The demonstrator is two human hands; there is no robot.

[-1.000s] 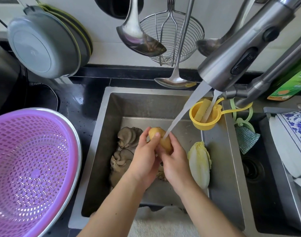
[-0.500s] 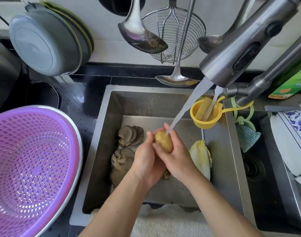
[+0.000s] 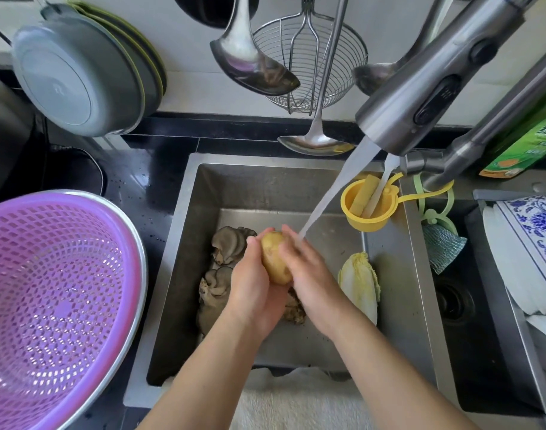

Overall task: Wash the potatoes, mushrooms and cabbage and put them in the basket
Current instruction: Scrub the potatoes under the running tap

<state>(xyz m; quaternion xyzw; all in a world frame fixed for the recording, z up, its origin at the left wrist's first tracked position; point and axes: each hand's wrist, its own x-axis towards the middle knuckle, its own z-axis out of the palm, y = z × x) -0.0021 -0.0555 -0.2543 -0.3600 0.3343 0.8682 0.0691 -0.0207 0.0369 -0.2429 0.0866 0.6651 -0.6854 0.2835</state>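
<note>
change: potato (image 3: 274, 259) now stands more on end between the palms than half a second ago; right hand (image 3: 308, 268) has slid up over its right side, fingers flatter; left hand (image 3: 253, 283) sits a bit lower on it
left hand: curled round the potato's left side, gripping it from below
right hand: fingers near straight, pressed flat on the potato, no curl round it
water: stream (image 3: 333, 193) from the faucet head (image 3: 436, 76) lands on the right fingers at the potato's top
mushrooms: oyster mushrooms (image 3: 225, 246) on the sink floor just left of and under the left hand; another clump (image 3: 293, 308) partly hidden below both wrists
cabbage: napa cabbage (image 3: 360, 283) on the sink floor just right of the right hand, not touching it
basket: purple basket (image 3: 57, 293) on the counter well left of the left hand
edges: sink (image 3: 178, 243) left wall between hands and basket; yellow cup (image 3: 371, 203) hangs on the right wall above the cabbage
room: bare sink floor beyond the fingertips and near the wrists; towel (image 3: 296, 401) over the near rim under the forearms
</note>
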